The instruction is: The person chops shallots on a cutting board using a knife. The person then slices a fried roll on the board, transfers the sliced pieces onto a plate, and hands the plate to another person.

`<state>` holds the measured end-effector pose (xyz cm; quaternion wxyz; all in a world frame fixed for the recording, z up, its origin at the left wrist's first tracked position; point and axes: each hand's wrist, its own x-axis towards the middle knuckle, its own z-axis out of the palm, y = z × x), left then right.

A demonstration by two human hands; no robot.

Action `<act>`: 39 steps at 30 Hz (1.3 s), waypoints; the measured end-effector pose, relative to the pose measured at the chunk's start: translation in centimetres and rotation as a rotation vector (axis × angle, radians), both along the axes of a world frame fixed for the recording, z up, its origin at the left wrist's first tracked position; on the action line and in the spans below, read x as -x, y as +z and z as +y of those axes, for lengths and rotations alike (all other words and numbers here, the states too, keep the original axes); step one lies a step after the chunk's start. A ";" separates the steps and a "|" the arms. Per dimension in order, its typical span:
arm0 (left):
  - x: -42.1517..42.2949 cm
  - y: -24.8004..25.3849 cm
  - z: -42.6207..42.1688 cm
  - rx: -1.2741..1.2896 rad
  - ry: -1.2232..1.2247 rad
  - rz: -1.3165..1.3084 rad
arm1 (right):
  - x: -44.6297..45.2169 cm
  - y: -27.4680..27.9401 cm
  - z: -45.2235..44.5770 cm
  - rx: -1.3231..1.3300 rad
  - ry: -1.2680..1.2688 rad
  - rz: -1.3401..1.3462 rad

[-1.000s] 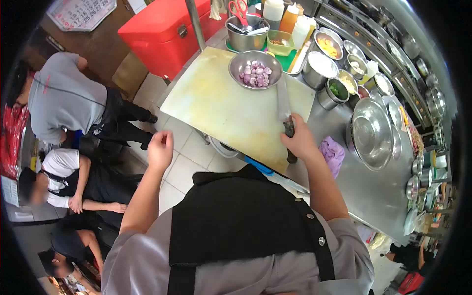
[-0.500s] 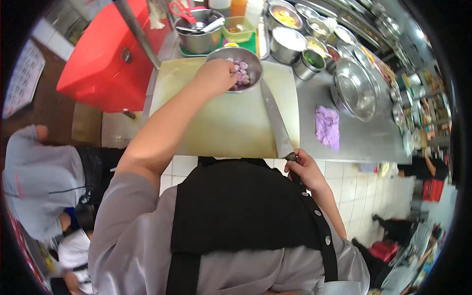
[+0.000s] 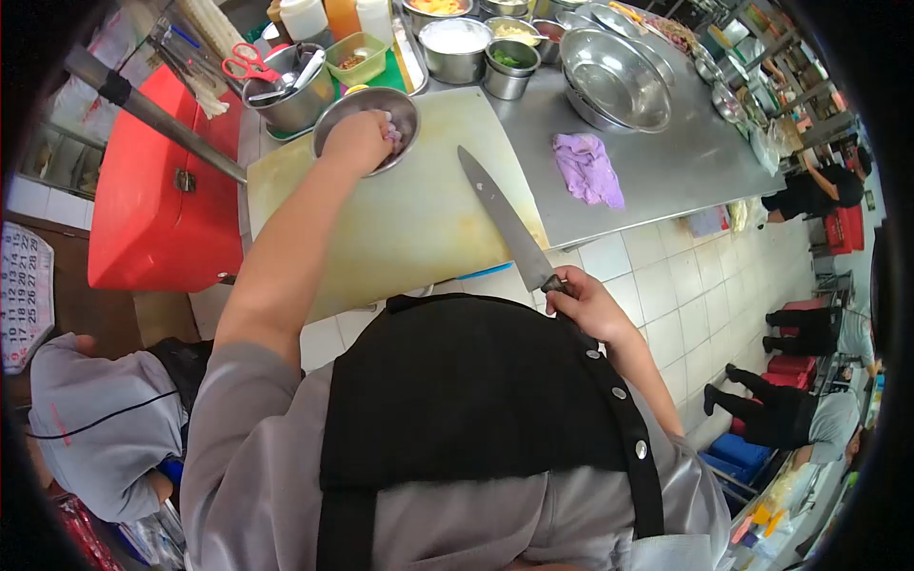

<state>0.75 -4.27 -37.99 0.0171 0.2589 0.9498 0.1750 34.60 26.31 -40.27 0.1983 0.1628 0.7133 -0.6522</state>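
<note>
My left hand (image 3: 357, 143) reaches into a steel bowl (image 3: 411, 116) at the far left part of the pale cutting board (image 3: 428, 214). Its fingers are closed among peeled purple shallots (image 3: 392, 131), and what they grip is hidden. Near the board's front right corner, my right hand (image 3: 586, 303) is wrapped round the dark handle of a large knife (image 3: 505, 221). The blade lies over the board, its tip pointing away from me and slightly left.
A purple cloth (image 3: 587, 169) lies on the steel counter (image 3: 666, 171) beside large steel bowls (image 3: 619, 81). Behind the board stand a pot with red scissors (image 3: 290, 105) and containers of ingredients. A metal post and red box (image 3: 157, 209) are left; people are at both sides.
My left hand has moved from beside the board into the bowl. The knife, still in my right hand, now slants more across the board. The view has turned.
</note>
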 end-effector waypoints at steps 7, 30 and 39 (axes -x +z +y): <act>-4.1 4.3 1.5 -0.384 0.107 -0.026 | -0.7 -2.1 3.3 0.096 0.051 0.068; -12.4 -5.3 3.0 -0.299 -0.213 0.191 | 0.4 -1.9 5.4 -0.107 0.221 0.082; -14.6 -5.8 3.4 -0.420 -0.066 -0.008 | 0.1 -2.6 5.0 -0.297 0.231 0.160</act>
